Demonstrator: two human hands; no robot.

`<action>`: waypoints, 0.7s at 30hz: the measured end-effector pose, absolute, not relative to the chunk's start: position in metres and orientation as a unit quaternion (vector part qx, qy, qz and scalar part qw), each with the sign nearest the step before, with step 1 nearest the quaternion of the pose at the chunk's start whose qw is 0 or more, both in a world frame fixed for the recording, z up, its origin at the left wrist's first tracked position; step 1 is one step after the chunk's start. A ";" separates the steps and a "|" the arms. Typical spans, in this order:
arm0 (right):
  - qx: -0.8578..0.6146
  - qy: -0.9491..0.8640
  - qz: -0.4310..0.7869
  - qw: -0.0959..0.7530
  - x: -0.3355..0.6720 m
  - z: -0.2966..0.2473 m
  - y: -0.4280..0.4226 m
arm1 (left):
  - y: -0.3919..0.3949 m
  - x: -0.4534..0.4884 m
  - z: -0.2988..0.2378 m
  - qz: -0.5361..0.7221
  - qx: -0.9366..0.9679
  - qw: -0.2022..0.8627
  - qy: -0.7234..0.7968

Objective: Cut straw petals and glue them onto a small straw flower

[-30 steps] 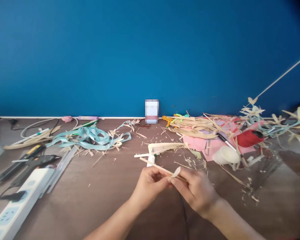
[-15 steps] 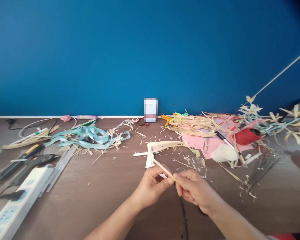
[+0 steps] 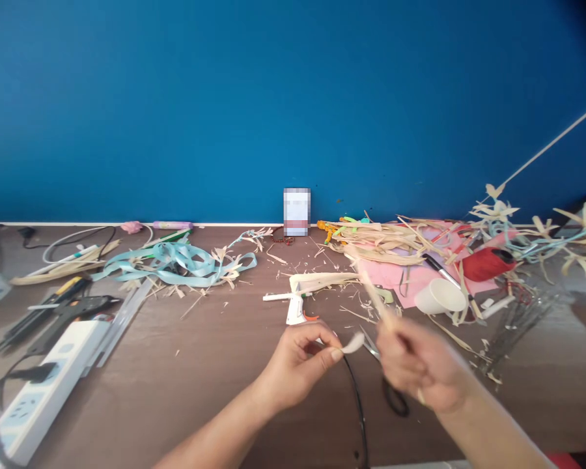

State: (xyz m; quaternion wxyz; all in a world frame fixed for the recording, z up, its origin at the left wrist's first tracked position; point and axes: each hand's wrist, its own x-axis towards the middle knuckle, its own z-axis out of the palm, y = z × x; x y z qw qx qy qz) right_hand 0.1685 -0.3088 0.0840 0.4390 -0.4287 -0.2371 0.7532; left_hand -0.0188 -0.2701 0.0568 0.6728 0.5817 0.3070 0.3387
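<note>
Left fingers (image 3: 334,355) around pale petal (image 3: 354,342)

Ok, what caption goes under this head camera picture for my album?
Left hand pinches a small pale strip; blurred right hand holds a thin stick over a littered brown table.

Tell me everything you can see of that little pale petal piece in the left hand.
The petal piece is a small cream sliver, leaf-shaped with a rounded free end, and looks like dried husk or straw. The left hand pinches one end between thumb and forefinger. The rest sticks out to the right, roughly level, over the brown table and near a black cable. Nothing else touches it: the right hand, blurred, holds a thin stick apart from it.
</note>
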 end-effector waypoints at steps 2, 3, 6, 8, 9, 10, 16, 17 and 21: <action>-0.485 -0.260 0.657 0.515 0.173 0.083 -0.306 | -0.270 -0.019 0.054 0.347 0.519 0.712 0.322; -0.525 -0.299 0.607 0.516 0.173 0.081 -0.306 | -0.269 -0.019 0.053 0.350 0.494 0.727 0.325; -0.592 -0.486 0.522 0.375 0.159 0.075 -0.313 | -0.269 -0.017 0.050 0.350 0.476 0.738 0.327; -0.595 -0.592 0.441 0.317 0.146 0.074 -0.319 | -0.269 -0.015 0.050 0.345 0.488 0.732 0.327; -0.596 -0.628 0.397 0.303 0.140 0.075 -0.321 | -0.270 -0.014 0.049 0.343 0.496 0.728 0.327; -0.600 -0.654 0.356 0.294 0.136 0.076 -0.323 | -0.270 -0.014 0.049 0.343 0.504 0.722 0.327; -0.620 -0.648 0.342 0.283 0.134 0.076 -0.322 | -0.277 -0.014 0.048 0.342 0.574 0.674 0.314; -0.615 -0.621 0.395 0.283 0.135 0.075 -0.321 | -0.277 -0.015 0.048 0.342 0.590 0.665 0.304; -0.539 -0.466 0.635 0.299 0.135 0.073 -0.318 | -0.277 -0.020 0.052 0.354 0.626 0.641 0.270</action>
